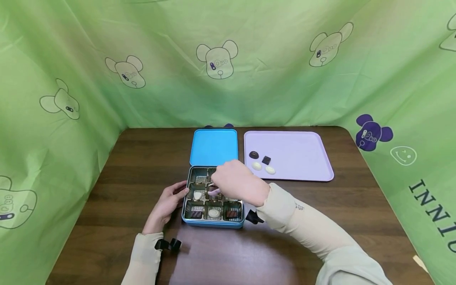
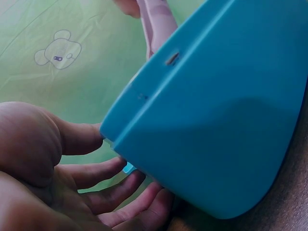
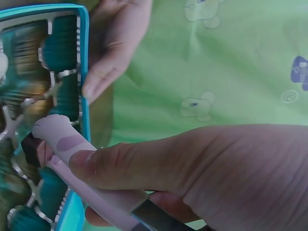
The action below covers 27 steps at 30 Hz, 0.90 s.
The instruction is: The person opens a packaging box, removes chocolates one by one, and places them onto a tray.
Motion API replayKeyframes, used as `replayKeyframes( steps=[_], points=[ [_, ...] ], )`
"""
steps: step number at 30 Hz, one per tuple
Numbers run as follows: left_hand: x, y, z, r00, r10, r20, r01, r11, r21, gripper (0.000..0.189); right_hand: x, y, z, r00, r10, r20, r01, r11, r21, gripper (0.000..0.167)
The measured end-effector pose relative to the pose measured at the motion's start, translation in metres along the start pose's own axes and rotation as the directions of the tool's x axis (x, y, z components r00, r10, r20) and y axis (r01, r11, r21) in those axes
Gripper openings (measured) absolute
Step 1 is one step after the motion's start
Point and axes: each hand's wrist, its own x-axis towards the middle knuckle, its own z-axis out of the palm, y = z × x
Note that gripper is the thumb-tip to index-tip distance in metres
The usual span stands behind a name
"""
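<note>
My right hand [image 1: 238, 180] grips pink paw-tipped tongs [image 3: 79, 144] over the middle of a blue tin [image 1: 213, 224]. A dark square chocolate [image 3: 32, 150] sits between the tongs' tips, above the divided insert. My left hand [image 1: 170, 202] rests against the tin's left side, thumb at the rim and fingers extended along the wall. In the tin's front row lie a dark chocolate [image 1: 196, 214], a white oval one [image 1: 213, 213] and a brown one [image 1: 231, 213]. A white piece [image 1: 198, 195] lies in the middle row's left compartment. My right hand hides part of the back and right compartments.
The tin's blue lid [image 1: 213, 147] lies flat behind it. To the right is a lilac tray [image 1: 299, 154] bearing a round dark chocolate [image 1: 253, 154], a square dark one [image 1: 266, 160] and two white ovals [image 1: 270, 170]. A green curtain [image 1: 171, 107] hangs around the wooden table [image 1: 142, 158].
</note>
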Motion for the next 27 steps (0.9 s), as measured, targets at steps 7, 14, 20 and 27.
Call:
replayKeyframes(
  steps=[7, 14, 20, 27],
  points=[
    [0.001, -0.001, 0.000, 1.000, 0.000, 0.001, 0.000, 1.000, -0.003, 0.046, -0.009, 0.010, -0.014, 1.000, 0.029, 0.012, -0.029, 0.999, 0.025, 0.022],
    [0.001, -0.001, 0.001, 1.000, 0.002, -0.002, -0.002, 1.000, 0.003, 0.046, -0.019, 0.023, -0.025, 0.998, 0.070, 0.004, -0.070, 0.996, 0.047, 0.027],
    [0.001, 0.000, 0.000, 1.000, 0.001, -0.001, -0.001, 1.000, 0.000, 0.046, -0.027, 0.037, -0.027, 0.993, 0.109, -0.041, -0.107, 0.993, 0.053, 0.032],
    [0.000, 0.001, 0.000, 1.000, 0.007, 0.005, -0.007, 1.000, -0.012, 0.045, -0.036, 0.052, -0.027, 0.985, 0.171, -0.022, -0.168, 0.980, 0.109, 0.032]
  ],
)
